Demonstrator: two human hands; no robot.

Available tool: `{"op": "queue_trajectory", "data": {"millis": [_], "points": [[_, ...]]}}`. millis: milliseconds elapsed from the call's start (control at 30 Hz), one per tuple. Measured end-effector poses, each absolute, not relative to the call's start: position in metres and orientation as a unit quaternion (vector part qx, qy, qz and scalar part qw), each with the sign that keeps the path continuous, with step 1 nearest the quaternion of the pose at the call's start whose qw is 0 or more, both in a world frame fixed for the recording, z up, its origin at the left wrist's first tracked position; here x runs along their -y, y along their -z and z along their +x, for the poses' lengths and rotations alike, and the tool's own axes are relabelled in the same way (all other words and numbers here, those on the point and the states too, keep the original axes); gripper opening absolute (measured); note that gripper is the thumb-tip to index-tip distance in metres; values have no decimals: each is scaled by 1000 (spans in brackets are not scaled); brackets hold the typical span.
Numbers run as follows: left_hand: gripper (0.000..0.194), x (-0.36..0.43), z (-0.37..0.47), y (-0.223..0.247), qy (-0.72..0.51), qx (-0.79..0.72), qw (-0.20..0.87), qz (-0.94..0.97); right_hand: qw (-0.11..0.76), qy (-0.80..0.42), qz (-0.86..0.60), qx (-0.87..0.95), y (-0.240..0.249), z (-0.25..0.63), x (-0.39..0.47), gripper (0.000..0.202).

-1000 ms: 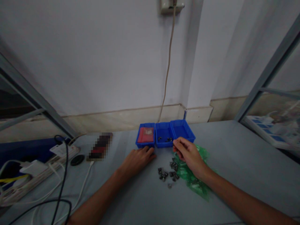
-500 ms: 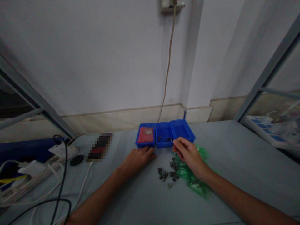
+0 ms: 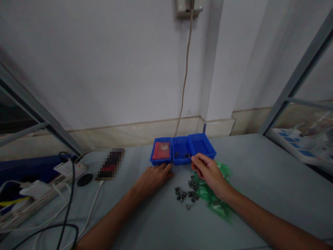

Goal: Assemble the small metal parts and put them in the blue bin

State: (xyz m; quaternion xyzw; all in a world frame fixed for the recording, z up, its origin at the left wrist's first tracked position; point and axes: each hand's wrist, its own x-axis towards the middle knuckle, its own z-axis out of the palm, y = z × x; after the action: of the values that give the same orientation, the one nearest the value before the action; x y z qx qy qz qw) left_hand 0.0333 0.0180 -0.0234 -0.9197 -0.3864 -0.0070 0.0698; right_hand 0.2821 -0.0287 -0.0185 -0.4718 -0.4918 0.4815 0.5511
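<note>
My left hand (image 3: pixel 155 176) rests on the table just in front of the left blue bin (image 3: pixel 160 162), its fingers bent near the bin's front edge and nothing seen in them. The left bin holds a red packet (image 3: pixel 161 150). Above the green plastic bag (image 3: pixel 208 191), my right hand (image 3: pixel 207 169) is pinched closed by the front of the middle blue bin (image 3: pixel 181 161); what it holds, if anything, is too small to make out. A few small metal parts lie in the middle bin. Several more metal parts (image 3: pixel 180 195) are piled on the table left of the bag.
The right blue bin (image 3: pixel 201 144) stands beside the middle one. At the left are a phone (image 3: pixel 110 165) with a white cable, a round black object (image 3: pixel 85 179), and a power strip (image 3: pixel 23 211) with cords. A tray with plastic bags (image 3: pixel 293 147) is at the far right.
The view has shifted slightly. Both hands hold nearly the same places and poses as before, and the bins and metal parts look unchanged.
</note>
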Motion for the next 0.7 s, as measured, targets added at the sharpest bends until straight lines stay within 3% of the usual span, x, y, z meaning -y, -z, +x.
{"op": "queue_trajectory", "data": {"millis": [700], "points": [[20,-19,36,24,20,352,70,-933,550,-494,-479,473,15,281,28,48]]}}
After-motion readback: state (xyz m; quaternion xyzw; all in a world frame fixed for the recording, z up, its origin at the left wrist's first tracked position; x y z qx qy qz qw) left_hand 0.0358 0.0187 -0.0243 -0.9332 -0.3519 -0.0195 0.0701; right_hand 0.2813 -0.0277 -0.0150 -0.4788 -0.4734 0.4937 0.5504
